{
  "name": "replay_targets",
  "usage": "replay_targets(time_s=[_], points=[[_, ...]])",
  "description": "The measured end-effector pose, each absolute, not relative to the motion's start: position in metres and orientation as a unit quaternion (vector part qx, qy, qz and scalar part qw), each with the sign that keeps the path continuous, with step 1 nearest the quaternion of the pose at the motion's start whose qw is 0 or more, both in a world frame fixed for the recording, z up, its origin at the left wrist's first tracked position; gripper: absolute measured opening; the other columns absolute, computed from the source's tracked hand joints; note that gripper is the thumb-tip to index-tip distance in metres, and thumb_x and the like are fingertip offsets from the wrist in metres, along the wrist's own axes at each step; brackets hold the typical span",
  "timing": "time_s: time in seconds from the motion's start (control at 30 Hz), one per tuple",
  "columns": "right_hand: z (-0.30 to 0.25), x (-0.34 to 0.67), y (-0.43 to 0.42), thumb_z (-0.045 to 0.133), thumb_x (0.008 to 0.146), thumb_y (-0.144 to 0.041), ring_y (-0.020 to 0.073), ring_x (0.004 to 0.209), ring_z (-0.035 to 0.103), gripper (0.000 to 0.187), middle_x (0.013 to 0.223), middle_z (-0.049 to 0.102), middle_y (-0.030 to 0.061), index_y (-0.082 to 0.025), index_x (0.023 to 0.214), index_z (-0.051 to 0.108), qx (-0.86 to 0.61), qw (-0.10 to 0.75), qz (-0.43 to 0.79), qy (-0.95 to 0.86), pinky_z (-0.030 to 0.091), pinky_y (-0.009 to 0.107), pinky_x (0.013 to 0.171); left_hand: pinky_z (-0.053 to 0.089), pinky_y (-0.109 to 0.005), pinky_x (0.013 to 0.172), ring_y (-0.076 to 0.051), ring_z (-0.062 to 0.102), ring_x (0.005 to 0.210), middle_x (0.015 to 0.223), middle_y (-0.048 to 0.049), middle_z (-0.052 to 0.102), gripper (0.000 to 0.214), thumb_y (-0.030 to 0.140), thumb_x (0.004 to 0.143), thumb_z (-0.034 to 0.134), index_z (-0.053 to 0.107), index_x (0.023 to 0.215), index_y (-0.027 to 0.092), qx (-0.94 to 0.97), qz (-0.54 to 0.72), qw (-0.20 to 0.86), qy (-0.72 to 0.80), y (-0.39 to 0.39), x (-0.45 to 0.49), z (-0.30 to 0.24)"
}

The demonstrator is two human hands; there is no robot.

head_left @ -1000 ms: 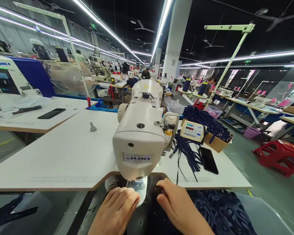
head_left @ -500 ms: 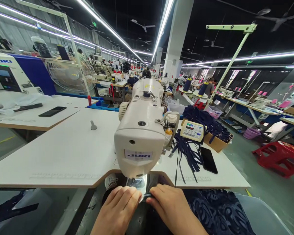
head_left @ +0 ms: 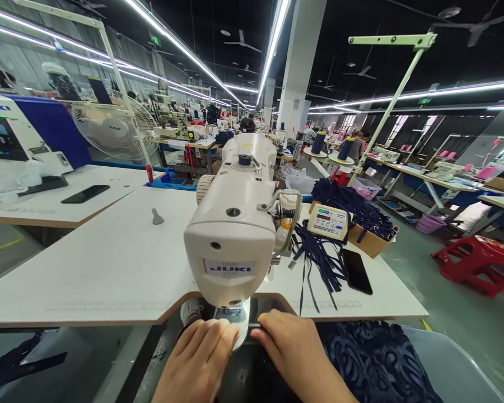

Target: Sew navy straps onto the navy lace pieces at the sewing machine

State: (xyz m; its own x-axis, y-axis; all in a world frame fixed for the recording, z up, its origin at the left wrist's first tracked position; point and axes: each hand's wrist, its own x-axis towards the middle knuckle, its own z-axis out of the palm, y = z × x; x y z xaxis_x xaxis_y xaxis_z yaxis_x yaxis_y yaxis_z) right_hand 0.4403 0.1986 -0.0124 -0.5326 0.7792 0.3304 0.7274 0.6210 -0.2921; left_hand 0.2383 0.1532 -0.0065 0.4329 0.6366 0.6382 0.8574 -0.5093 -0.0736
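My left hand (head_left: 204, 355) is closed, fingers bent over the lit narrow bed (head_left: 240, 336) of a white JUKI sewing machine (head_left: 231, 240), just below the needle area. My right hand (head_left: 294, 350) is closed at the other side of the bed, thumb and fingers pinching a narrow dark fabric strip (head_left: 254, 325). A short piece of this strip shows between the hands. Its left part disappears behind the left fingers, which seem closed on it. The needle and presser foot are hidden by the machine head.
Right of the machine lie dark blue straps (head_left: 321, 268), a control panel (head_left: 330, 221), a phone (head_left: 356, 271) and a cardboard box (head_left: 367, 240) of straps. Dark patterned fabric (head_left: 378, 358) hangs by a plastic bin (head_left: 457, 358). A small grey piece (head_left: 157, 216) sits on the white table (head_left: 109, 263).
The camera view has shifted slightly, moving the machine left in the picture. The gap between my hands has widened a little, and the strip sits slightly higher. Both hands stay closed.
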Motion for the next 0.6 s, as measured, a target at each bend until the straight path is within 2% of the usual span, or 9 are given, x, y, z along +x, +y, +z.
replay_targets(time_s=[0.17,0.4,0.6], points=[[-0.034,0.456,0.233,0.041,0.099,-0.038,0.0177,0.073,0.067,0.023,0.084,0.068,0.0006,-0.022,0.095,0.056,-0.527,0.239,0.059,-0.813,0.035,0.025,0.054,0.039,-0.03,0.079,-0.014,0.058,0.08,0.085,-0.0011,0.063,0.011,0.019,0.092,0.048,0.059,0.095,0.019,-0.748,-0.369,0.209,-0.511,0.159,0.237,0.003],[-0.085,0.469,0.271,0.044,0.098,-0.036,0.0193,0.071,0.069,0.021,0.085,0.07,0.0026,-0.02,0.098,0.058,-0.623,0.181,0.007,-0.761,0.035,0.026,0.052,0.037,-0.032,0.082,-0.014,0.059,0.078,0.083,-0.0009,0.066,0.013,0.012,0.087,0.058,0.061,0.099,0.017,-0.734,-0.367,0.257,-0.509,0.16,0.243,0.004],[-0.108,0.475,0.283,0.046,0.096,-0.031,0.0232,0.085,0.067,0.019,0.09,0.07,0.0079,-0.018,0.097,0.06,-0.64,0.176,-0.021,-0.748,0.04,0.026,0.061,0.036,-0.032,0.078,-0.014,0.058,0.073,0.076,-0.0019,0.064,0.012,0.01,0.084,0.063,0.061,0.095,0.014,-0.723,-0.38,0.29,-0.498,0.16,0.243,0.007]])
